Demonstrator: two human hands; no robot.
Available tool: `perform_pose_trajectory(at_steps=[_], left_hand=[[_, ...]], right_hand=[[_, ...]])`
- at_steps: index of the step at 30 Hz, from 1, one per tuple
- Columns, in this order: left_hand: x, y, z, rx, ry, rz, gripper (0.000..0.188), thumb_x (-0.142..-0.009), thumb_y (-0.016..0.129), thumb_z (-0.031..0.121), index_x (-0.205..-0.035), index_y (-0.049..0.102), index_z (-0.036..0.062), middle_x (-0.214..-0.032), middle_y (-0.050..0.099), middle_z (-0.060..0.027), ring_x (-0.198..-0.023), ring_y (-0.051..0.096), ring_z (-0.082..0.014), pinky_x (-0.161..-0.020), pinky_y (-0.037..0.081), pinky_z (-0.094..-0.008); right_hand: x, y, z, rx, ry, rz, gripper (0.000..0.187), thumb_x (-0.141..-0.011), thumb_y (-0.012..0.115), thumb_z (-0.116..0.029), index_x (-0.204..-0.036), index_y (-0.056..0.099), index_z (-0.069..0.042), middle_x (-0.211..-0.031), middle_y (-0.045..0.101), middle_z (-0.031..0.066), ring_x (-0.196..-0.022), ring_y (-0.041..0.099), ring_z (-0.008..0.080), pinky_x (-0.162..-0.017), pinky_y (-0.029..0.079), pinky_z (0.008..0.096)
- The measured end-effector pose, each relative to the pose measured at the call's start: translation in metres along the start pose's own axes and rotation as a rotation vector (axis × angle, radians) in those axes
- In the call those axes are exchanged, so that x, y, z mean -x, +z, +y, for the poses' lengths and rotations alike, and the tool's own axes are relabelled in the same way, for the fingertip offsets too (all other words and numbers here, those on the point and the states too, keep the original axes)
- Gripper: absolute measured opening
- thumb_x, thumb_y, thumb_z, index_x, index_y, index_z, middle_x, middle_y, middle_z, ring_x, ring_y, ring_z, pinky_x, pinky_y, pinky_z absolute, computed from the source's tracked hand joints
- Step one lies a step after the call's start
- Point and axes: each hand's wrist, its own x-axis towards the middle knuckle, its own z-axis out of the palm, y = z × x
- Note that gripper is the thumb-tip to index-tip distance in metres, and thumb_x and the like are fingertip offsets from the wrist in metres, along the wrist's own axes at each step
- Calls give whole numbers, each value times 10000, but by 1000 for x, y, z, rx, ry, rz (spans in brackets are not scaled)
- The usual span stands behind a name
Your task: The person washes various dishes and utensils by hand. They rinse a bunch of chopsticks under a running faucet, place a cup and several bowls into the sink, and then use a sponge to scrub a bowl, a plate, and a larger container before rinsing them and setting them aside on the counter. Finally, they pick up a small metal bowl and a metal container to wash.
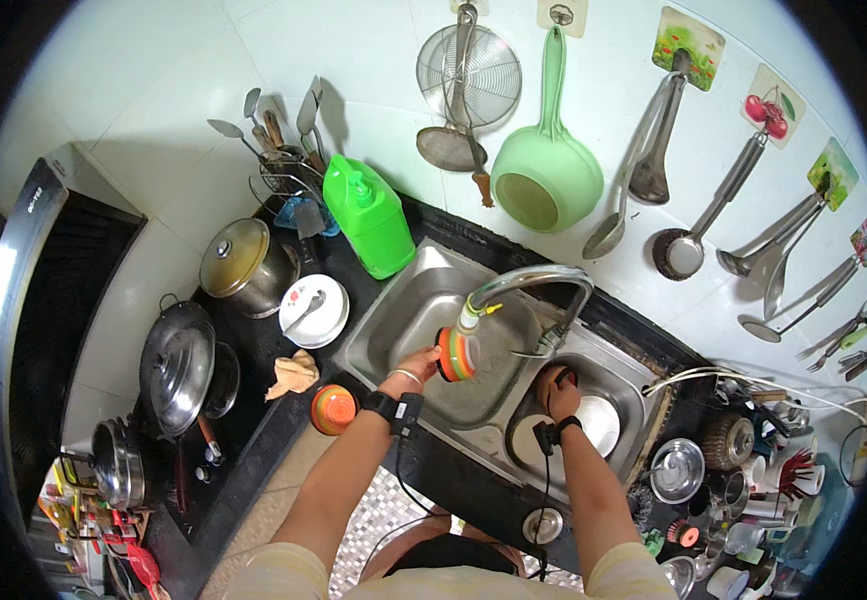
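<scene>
left hand (420,364) gripping | right hand (561,398) lowered | forearms (338,482) extended forward

Bright light, soft shadows on white wall (353,50), fisheye bend, black corners.

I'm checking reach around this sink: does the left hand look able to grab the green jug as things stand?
Probably not just now: the left hand holds a striped bowl by the spout of the tap. Otherwise, the way to the green jug looks free.

A bowl (457,357) is banded in orange and green, a bottle (368,222) is coloured bright green, a hanging saucepan (548,172) pale green, and the table (258,347) black.
</scene>
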Motion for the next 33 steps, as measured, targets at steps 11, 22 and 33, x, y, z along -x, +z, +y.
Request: perform_pose_trajectory(at_steps=[11, 22, 33], left_hand=[[13, -21, 1, 6, 36, 83, 439, -822, 637, 240, -1194, 497, 54, -1069, 578, -18, -964, 528, -149, -866, 397, -298], [53, -15, -1, -9, 207, 162, 404, -788, 681, 266, -1105, 569, 42, -995, 604, -16, -916, 544, -118, -817, 428, -267], [208, -66, 9, -1250, 1132, 391, 157, -774, 611, 134, -909, 622, 56, -899, 605, -120, -960, 546, -316, -929, 392, -406]], right_hand=[[-3, -9, -7, -251, 4, -78, 331, -773, 645, -318, -701, 555, -8, -588, 520, 124, -548, 510, 251, -545, 416, 364], [71, -160, -79, -730, 118, -475, 202, -847, 572, -141, -705, 463, -48, -639, 482, 17, -467, 489, 94, -413, 476, 235], [97, -134, -165, -315, -472, -493, 157, -750, 669, -149, -821, 603, -26, -744, 563, 80, -595, 578, 205, -508, 442, 302]])
